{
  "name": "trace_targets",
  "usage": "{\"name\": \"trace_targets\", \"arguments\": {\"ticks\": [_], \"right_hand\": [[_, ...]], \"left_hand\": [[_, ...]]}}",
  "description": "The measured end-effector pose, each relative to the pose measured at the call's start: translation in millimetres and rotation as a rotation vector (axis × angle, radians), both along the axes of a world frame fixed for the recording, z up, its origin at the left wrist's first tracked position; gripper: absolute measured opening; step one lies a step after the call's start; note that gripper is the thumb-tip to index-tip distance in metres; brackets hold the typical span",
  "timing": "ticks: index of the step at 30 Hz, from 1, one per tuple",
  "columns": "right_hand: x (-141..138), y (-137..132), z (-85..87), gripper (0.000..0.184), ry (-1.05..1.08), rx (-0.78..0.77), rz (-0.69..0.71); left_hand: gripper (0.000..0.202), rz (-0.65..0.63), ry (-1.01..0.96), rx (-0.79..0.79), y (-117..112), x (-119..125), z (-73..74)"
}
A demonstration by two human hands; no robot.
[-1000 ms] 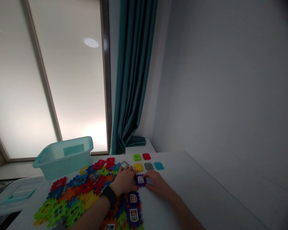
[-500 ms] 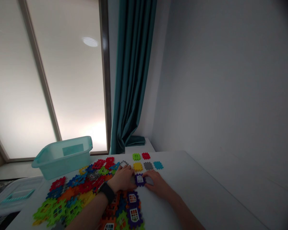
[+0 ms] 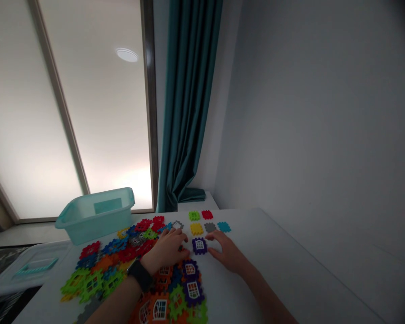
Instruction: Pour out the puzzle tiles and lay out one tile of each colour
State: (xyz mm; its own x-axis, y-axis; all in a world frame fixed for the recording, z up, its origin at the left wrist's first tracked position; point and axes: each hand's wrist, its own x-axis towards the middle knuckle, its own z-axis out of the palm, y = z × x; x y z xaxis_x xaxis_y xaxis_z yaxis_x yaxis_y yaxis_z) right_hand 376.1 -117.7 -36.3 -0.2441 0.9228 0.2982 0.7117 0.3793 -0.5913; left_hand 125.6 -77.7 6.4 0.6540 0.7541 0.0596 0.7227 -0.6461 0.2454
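A purple window-shaped foam tile [image 3: 200, 246] lies flat on the white table [image 3: 273, 261] between my hands, touching neither. My left hand [image 3: 165, 249], with a black watch on the wrist, rests palm down at the edge of a heap of interlocking multicoloured tiles [image 3: 103, 270] and holds nothing visible. My right hand [image 3: 227, 254] sits just right of the purple tile, its fingers spread and empty. Beyond them lies a small group of single tiles: green [image 3: 194, 216], red [image 3: 207, 214], yellow [image 3: 196, 229], grey [image 3: 209, 227] and teal [image 3: 224, 227].
A translucent teal plastic bin [image 3: 94, 220] stands at the far left of the table, and a matching lid [image 3: 30, 270] lies to its left. A wall [image 3: 290, 135] and a teal curtain [image 3: 189, 112] rise beyond the table.
My right hand has drawn back from the purple tile, and my left hand has moved left off it. The tile now lies alone between them. The view has shifted slightly.
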Motion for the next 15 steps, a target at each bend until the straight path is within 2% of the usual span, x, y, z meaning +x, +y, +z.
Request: {"name": "trace_targets", "arguments": {"ticks": [5, 11, 15], "right_hand": [[-15, -18, 4.1, 0.017, 0.034, 0.034, 0.005], [-33, -52, -4.5, 0.010, 0.072, 0.016, 0.045], [-42, -72, -8.7, 0.012, 0.084, -0.026, 0.091]], "left_hand": [[0.022, -0.039, -0.086, 0.032, -21, -15, 1.6], [0.016, -0.076, -0.156, 0.085, -40, -32, -2.5], [0.015, -0.084, -0.214, 0.132, -49, -38, -6.5]]}}
